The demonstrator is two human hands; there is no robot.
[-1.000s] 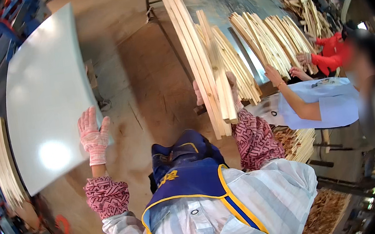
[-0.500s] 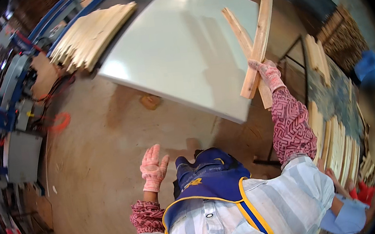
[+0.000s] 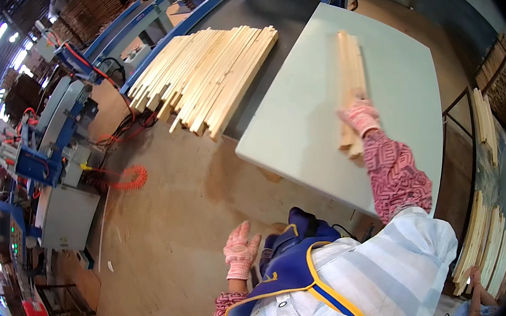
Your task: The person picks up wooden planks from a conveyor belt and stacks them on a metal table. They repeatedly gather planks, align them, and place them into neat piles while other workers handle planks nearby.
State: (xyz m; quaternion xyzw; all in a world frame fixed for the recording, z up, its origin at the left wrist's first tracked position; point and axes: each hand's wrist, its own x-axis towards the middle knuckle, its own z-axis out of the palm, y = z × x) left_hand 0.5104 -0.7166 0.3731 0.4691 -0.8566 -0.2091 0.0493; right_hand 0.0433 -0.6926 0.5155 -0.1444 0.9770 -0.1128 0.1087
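My right hand point(image 3: 359, 117), in a pink-and-white knitted glove, is closed round the near part of some pale wooden strips point(image 3: 349, 63). They lie side by side, pointing away from me, over the grey-white tabletop point(image 3: 297, 103). Motion blurs them a little, so I cannot tell whether they rest on the surface. My left hand point(image 3: 242, 251), gloved alike, hangs low over the floor beside my blue apron point(image 3: 277, 261). Its fingers are stretched out and nothing is in them.
Left of the tabletop, a wide row of wooden strips point(image 3: 206, 76) lies on a dark conveyor bed point(image 3: 249, 18) with blue rails. Blue-grey machinery point(image 3: 47, 156) and a coiled orange hose point(image 3: 133, 178) stand farther left. More strips point(image 3: 484, 244) lie at right, near another person's hand point(image 3: 475, 276).
The strips in my right hand were crossed and now lie together, farther in over the tabletop. My view has swung, showing more of the conveyor's row. My left hand stays open.
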